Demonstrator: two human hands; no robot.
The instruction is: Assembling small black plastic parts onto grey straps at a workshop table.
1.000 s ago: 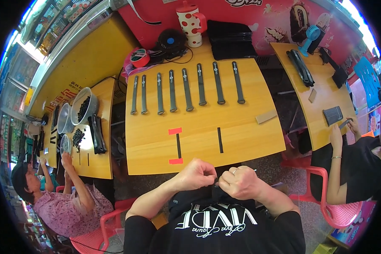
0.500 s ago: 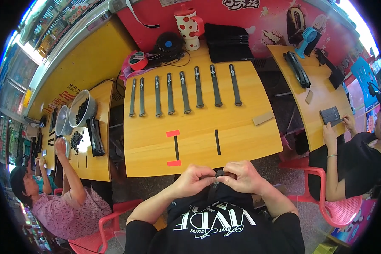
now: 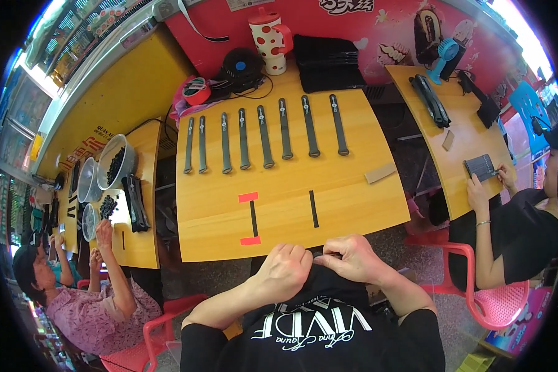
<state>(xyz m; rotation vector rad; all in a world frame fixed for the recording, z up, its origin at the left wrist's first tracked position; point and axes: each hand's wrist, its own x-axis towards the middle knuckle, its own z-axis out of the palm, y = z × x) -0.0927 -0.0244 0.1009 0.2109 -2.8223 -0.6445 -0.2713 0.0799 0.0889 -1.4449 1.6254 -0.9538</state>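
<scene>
My left hand is closed, knuckles up, just off the table's near edge and above my lap. Close on its right, my right hand is pinched, with thumb and fingertips pressed together. A bit of something dark shows between the two hands; most of it is hidden by the fingers and blends with my black shirt. Beyond them, several dark grey straps lie spaced out in a row across the wooden table, each with a rounded end toward me.
A black tape line with red tape at its ends and a second black line mark the table. A cardboard strip lies at right. Spotted tumbler, black fan and black bags stand behind. Co-workers sit on both sides.
My left hand has turned over the held thing, its knuckles now facing up and covering more of it. The view has shifted slightly. The left co-worker's hand has drawn back from the bowl.
</scene>
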